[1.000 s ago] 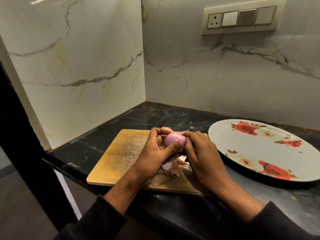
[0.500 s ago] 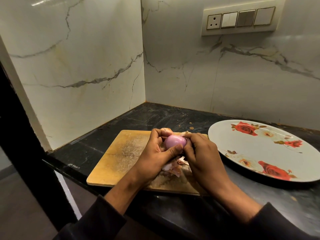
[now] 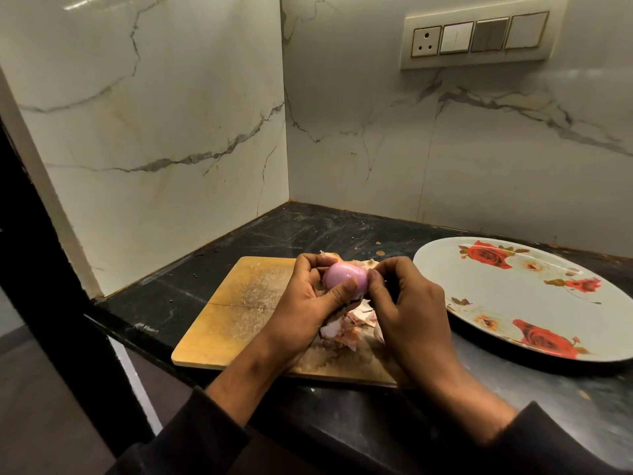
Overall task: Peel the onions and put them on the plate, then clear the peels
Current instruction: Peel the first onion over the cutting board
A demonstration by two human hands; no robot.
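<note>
my left hand [image 3: 301, 303] cups the smooth pink onion [image 3: 344, 276] above the wooden board [image 3: 239, 310]; right hand [image 3: 407, 303] pinches its side, oval plate [image 3: 513, 303] bare beside the board.

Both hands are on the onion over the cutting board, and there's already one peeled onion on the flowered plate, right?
Not quite. The head view shows the flowered plate with no onion on it. The rest holds: the left hand and the right hand hold the onion above the cutting board.
</note>
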